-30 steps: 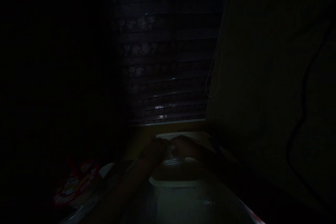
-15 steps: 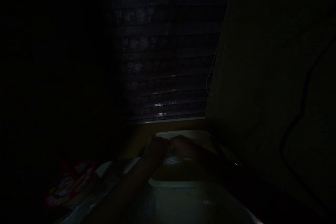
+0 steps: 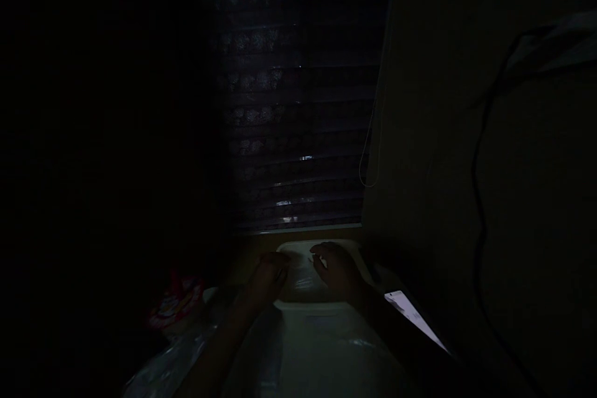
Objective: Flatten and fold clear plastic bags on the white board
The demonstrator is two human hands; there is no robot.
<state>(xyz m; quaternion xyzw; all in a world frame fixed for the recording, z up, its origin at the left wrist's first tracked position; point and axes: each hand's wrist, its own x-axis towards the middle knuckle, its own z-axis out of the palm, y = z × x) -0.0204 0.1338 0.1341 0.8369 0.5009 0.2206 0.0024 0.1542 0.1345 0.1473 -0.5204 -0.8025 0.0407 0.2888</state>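
Note:
The picture is very dark. A pale, round-cornered container (image 3: 317, 306) is in front of me, and a shiny sheet or bag of clear plastic (image 3: 305, 277) shows inside its rim. My left hand (image 3: 269, 272) is at the container's left side, fingers curled closed; whatever they hold, if anything, is too dark to make out. Over the right part of the container is my right hand (image 3: 339, 268). Its thumb and fingers are apart, with a bright gap between them and nothing visibly held.
A lit phone (image 3: 415, 318) lies beside my right forearm. Crumpled clear plastic (image 3: 163, 367) and a red printed package (image 3: 180, 305) are at the lower left. Behind are a window blind (image 3: 298, 118) with a looped cord (image 3: 368, 183) and a dark cable (image 3: 478, 199).
My hands, close together over the container before, have moved apart, and my right fingers have opened. The view has shifted, bringing the phone's lit screen into sight.

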